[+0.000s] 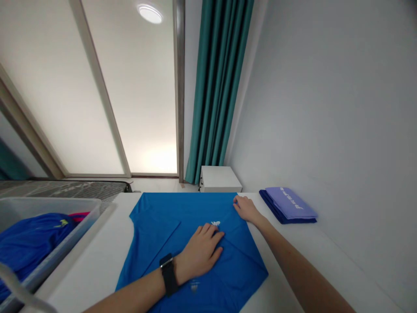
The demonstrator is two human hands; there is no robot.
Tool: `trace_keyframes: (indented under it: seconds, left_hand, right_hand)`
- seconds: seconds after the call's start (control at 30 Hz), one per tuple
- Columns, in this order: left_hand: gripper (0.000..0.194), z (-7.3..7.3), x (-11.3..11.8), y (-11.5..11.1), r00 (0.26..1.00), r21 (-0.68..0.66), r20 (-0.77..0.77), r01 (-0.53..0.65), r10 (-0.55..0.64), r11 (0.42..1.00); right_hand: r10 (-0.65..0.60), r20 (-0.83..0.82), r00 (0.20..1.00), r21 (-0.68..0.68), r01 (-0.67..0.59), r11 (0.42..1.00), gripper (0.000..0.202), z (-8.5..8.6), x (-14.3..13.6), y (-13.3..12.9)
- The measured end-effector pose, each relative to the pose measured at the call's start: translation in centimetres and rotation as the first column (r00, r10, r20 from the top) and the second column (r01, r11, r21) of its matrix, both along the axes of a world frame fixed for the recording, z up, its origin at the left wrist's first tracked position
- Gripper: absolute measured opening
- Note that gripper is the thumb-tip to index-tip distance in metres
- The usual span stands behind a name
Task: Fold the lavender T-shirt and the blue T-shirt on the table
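A blue shirt (156,221) lies spread on the white table (94,252), with creases and diagonal fold lines across it and a small white logo near its upper middle. My left hand (202,250), with a black watch on the wrist, rests flat on the shirt just below the logo, fingers spread. At the shirt's upper right corner my right hand (245,208) has its fingers curled over the fabric edge, pinching it.
Folded purple and navy clothes (288,204) lie at the right by the wall. At the left, a clear plastic bin (94,208) holds blue and pink clothing. Behind the table are a white cabinet (220,177) and a teal curtain (216,87).
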State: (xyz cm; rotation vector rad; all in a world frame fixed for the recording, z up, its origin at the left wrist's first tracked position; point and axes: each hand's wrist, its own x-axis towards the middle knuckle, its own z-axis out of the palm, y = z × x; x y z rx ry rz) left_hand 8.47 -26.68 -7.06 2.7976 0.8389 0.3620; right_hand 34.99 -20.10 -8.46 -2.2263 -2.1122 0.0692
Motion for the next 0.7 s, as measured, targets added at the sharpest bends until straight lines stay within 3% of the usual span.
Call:
trace_keyframes:
  seconds: [0.13, 0.23, 0.33, 0.47, 0.7]
  left_hand:
    - [0.021, 1.3, 1.3, 2.8, 0.993, 0.052, -0.067, -0.091, 0.094, 0.995]
    - [0.021, 1.2, 2.4, 4.0, 0.991, 0.066, -0.090, -0.091, 0.097, 0.994]
    - [0.020, 0.5, 3.0, 4.0, 0.991, 0.038, -0.096, -0.094, 0.097, 0.995]
    - [0.010, -0.2, 3.3, 3.4, 0.992, 0.012, -0.074, -0.100, 0.101, 0.995]
    - [0.011, -0.3, 3.2, 3.8, 0.992, -0.112, 0.058, -0.105, 0.112, 0.988]
  right_hand:
    - [-0.018, 0.016, 1.000, -0.064, 0.019, 0.998, 0.020, -0.2, 0.2, 0.3]
    - [-0.022, 0.016, 1.000, -0.107, 0.024, 0.994, 0.016, 0.0, 0.2, 0.5]
    - [0.003, -0.008, 1.000, -0.125, -0.004, 0.992, 0.014, 0.5, 0.3, 0.6]
    - [0.054, -0.063, 0.997, -0.110, -0.060, 0.992, 0.027, 0.9, 0.7, 0.7]
    - [0.144, -0.152, 0.978, -0.072, -0.156, 0.985, 0.032, 0.0, 1.5, 0.9]
